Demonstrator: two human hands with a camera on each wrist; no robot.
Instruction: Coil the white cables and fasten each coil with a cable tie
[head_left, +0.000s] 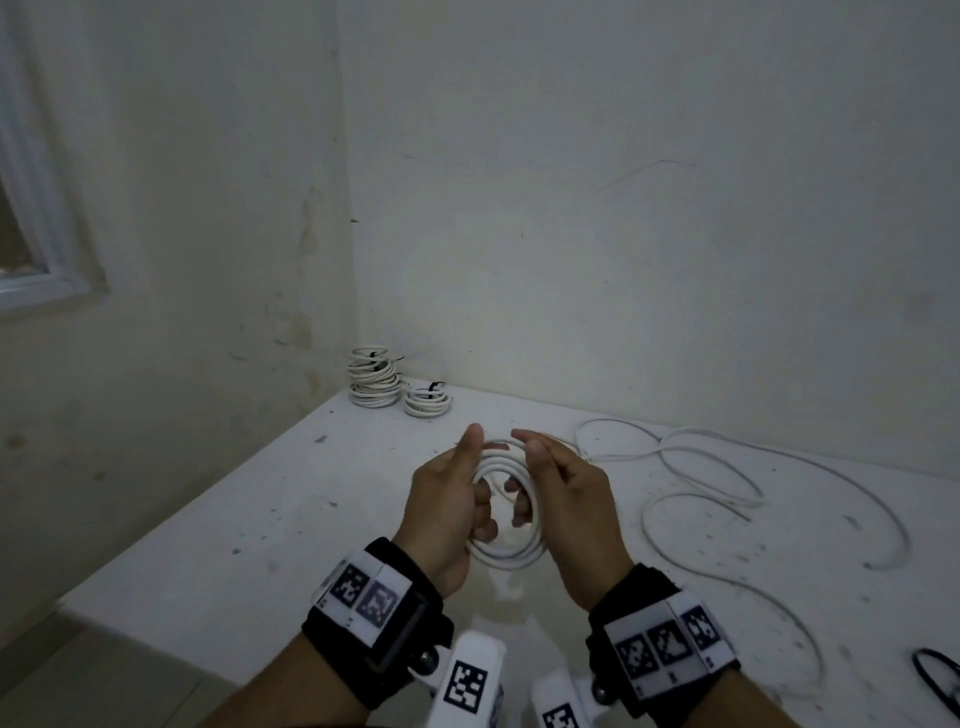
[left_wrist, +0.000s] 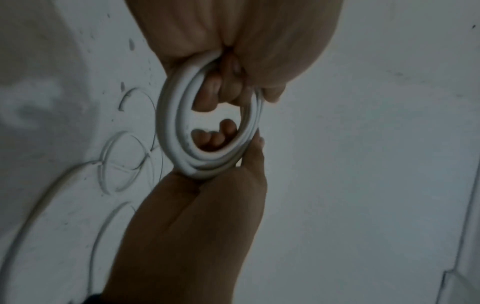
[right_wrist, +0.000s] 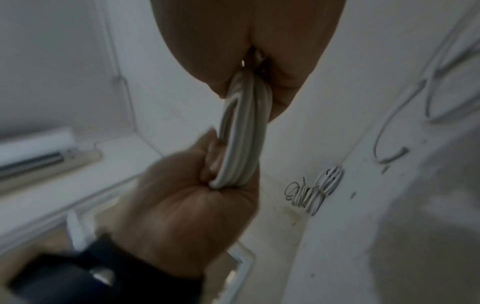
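Held just above the speckled white counter (head_left: 218, 525), well in front of the tied white coils (head_left: 397, 384) stacked at its far corner: a round coil of smooth white plastic-sheathed cable (head_left: 506, 512), left hand (head_left: 447, 512) clamped on one side, right hand (head_left: 571, 512) curled round the other. Probably light, springy and a little slippery, so liable to spring open if released. Best gripped across all turns together, near the loose white tail (head_left: 727, 483) trailing right of the coil.

On the table (head_left: 218, 545), tied coils (head_left: 375, 383) sit far-left, loose cable (head_left: 727, 467) right.
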